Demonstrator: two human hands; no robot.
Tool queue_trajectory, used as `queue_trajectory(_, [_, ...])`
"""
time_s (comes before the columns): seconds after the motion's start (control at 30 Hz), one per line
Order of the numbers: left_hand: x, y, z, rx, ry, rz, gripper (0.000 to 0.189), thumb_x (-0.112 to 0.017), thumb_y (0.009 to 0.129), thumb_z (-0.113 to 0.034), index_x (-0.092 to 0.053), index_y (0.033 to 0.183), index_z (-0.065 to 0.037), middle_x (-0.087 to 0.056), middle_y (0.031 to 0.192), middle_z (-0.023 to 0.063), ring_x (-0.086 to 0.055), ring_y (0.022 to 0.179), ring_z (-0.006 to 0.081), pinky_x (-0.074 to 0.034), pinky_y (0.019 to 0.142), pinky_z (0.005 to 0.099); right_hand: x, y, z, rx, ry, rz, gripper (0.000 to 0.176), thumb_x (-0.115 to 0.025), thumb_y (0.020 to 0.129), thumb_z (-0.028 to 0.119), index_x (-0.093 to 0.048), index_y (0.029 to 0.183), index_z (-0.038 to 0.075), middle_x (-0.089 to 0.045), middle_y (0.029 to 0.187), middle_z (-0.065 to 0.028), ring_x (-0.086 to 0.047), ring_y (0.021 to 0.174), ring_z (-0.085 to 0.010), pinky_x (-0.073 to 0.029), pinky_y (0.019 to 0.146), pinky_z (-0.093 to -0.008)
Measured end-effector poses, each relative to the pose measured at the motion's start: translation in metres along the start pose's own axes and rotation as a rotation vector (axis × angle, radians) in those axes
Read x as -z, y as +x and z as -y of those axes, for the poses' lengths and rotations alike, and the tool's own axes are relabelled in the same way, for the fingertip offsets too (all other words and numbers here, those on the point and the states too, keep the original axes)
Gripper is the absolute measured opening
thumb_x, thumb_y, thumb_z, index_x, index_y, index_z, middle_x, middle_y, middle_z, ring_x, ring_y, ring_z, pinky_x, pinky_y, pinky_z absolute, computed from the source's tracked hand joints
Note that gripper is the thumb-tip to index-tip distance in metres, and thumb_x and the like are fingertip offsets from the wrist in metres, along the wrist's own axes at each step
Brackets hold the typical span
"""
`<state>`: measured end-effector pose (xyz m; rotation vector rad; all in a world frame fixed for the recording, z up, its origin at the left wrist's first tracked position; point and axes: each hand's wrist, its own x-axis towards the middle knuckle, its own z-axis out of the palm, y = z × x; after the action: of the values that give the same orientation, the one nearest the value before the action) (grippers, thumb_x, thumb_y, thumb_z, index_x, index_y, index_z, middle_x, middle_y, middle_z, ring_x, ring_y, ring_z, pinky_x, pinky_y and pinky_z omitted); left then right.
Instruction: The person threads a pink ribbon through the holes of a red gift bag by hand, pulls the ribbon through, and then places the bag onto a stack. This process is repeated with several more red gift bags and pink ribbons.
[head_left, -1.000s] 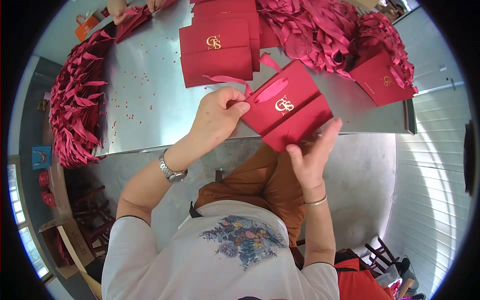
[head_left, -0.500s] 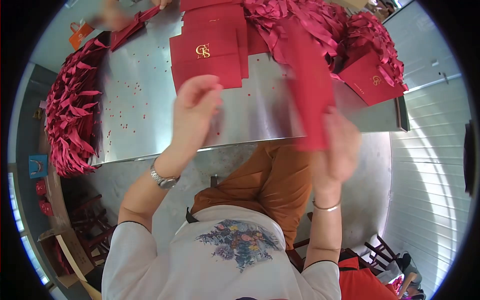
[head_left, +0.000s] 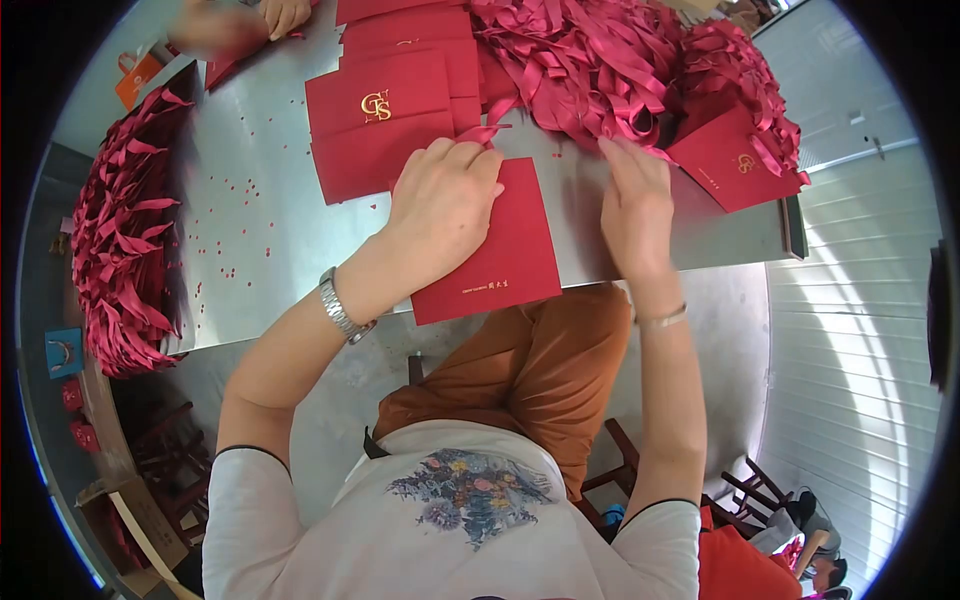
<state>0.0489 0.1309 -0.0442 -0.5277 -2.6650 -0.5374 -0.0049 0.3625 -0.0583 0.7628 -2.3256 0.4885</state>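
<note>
My left hand is closed over the upper left part of a red bag lying at the table's front edge, its lower end past the edge. Small pale lettering shows near the bag's bottom, and a ribbon sticks out above my fingers. To the right, my right hand is apart from that bag, fingers stretched up beside a pile of red ribbons. Behind my left hand lie overlapping red bags with gold lettering.
A metal table carries scattered red dots. Ribboned bags stand in a row at the left. Another red bag lies at the right. A co-worker's hands are at the top left, by a red piece.
The red bag, blurred in my right hand before, now lies flat under my left hand. My right hand has let go and moved up toward the ribbons. The view has shifted slightly.
</note>
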Motion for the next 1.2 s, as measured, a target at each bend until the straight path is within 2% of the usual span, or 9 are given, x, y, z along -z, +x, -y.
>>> queue_trajectory(0.2, [0.007, 0.010, 0.008, 0.157, -0.084, 0.198, 0.027, -0.069, 0.079, -0.014, -0.065, 0.100, 0.002, -0.065, 0.097, 0.0154, -0.058, 0.093, 0.0330, -0.047, 0.084, 0.0413, -0.013, 0.027, -0.027, 0.067, 0.052, 0.037, 0.013, -0.068, 0.071, 0.000, -0.069, 0.083, 0.003, -0.065, 0.101, -0.0128, -0.059, 0.093, -0.0314, -0.049, 0.084, -0.0393])
queue_trajectory(0.37, [0.021, 0.016, 0.015, 0.338, -0.360, 0.237, 0.026, -0.073, 0.076, -0.012, -0.064, 0.095, 0.003, -0.065, 0.092, 0.0149, -0.062, 0.086, 0.0281, -0.049, 0.078, 0.0372, 0.032, 0.012, 0.027, 0.090, 0.192, -0.065, 0.016, -0.073, 0.069, 0.000, -0.065, 0.082, 0.005, -0.066, 0.108, -0.0126, -0.058, 0.110, -0.0336, -0.047, 0.093, -0.0416])
queue_trajectory(0.5, [0.026, 0.018, 0.013, 0.358, -0.485, 0.265, 0.026, -0.072, 0.077, -0.014, -0.065, 0.095, 0.004, -0.068, 0.091, 0.0179, -0.065, 0.086, 0.0315, -0.050, 0.078, 0.0397, 0.039, -0.009, 0.065, 0.136, 0.376, 0.095, 0.020, -0.073, 0.072, 0.003, -0.063, 0.088, 0.008, -0.068, 0.094, -0.0088, -0.065, 0.091, -0.0285, -0.049, 0.088, -0.0417])
queue_trajectory(0.6, [0.027, 0.018, 0.010, 0.357, -0.685, 0.362, 0.024, -0.069, 0.077, -0.010, -0.065, 0.095, 0.004, -0.069, 0.089, 0.0171, -0.067, 0.082, 0.0290, -0.051, 0.075, 0.0376, 0.024, -0.018, 0.097, -0.170, 0.577, 0.084, 0.011, -0.069, 0.080, 0.001, -0.063, 0.090, 0.002, -0.066, 0.084, -0.0115, -0.065, 0.076, -0.0272, -0.052, 0.066, -0.0355])
queue_trajectory(0.63, [0.028, 0.017, 0.010, 0.356, -0.688, 0.364, 0.024, -0.069, 0.077, -0.010, -0.065, 0.095, 0.004, -0.069, 0.089, 0.0171, -0.067, 0.082, 0.0290, -0.051, 0.075, 0.0376, 0.017, -0.022, 0.101, -0.233, 0.610, 0.061, 0.012, -0.068, 0.082, 0.001, -0.064, 0.092, 0.001, -0.065, 0.084, -0.0122, -0.064, 0.075, -0.0278, -0.052, 0.066, -0.0348])
queue_trajectory(0.7, [0.032, 0.016, 0.010, 0.304, -0.748, 0.495, 0.020, -0.068, 0.078, -0.001, -0.064, 0.098, 0.003, -0.066, 0.088, 0.0080, -0.060, 0.081, 0.0128, -0.049, 0.073, 0.0285, 0.005, -0.031, 0.102, -0.313, 0.601, 0.019, 0.013, -0.066, 0.085, 0.001, -0.065, 0.098, 0.001, -0.065, 0.086, -0.0135, -0.064, 0.075, -0.0276, -0.051, 0.066, -0.0334])
queue_trajectory(0.93, [0.027, 0.014, 0.020, 0.350, -0.655, 0.633, 0.027, -0.068, 0.078, -0.005, -0.064, 0.103, 0.004, -0.067, 0.090, 0.0083, -0.062, 0.083, 0.0144, -0.049, 0.075, 0.0291, -0.011, -0.046, 0.109, -0.643, 0.694, -0.013, 0.015, -0.065, 0.087, 0.003, -0.064, 0.102, 0.002, -0.067, 0.090, -0.0133, -0.066, 0.079, -0.0258, -0.053, 0.070, -0.0317])
queue_trajectory(1.03, [0.028, 0.012, 0.021, 0.387, -0.704, 0.642, 0.027, -0.069, 0.078, -0.006, -0.064, 0.103, 0.004, -0.067, 0.090, 0.0082, -0.062, 0.083, 0.0143, -0.049, 0.075, 0.0281, -0.010, -0.045, 0.107, -0.417, 0.525, -0.004, 0.014, -0.068, 0.084, 0.002, -0.065, 0.098, 0.002, -0.067, 0.088, -0.0126, -0.066, 0.078, -0.0259, -0.053, 0.069, -0.0314])
queue_trajectory(1.2, [0.027, 0.010, 0.022, 0.401, -0.725, 0.637, 0.024, -0.068, 0.078, -0.005, -0.065, 0.100, 0.004, -0.067, 0.086, 0.0073, -0.061, 0.080, 0.0134, -0.048, 0.073, 0.0276, -0.008, -0.044, 0.109, -0.350, 0.501, -0.031, 0.013, -0.070, 0.082, 0.000, -0.065, 0.094, 0.002, -0.067, 0.085, -0.0115, -0.066, 0.074, -0.0241, -0.053, 0.065, -0.0309])
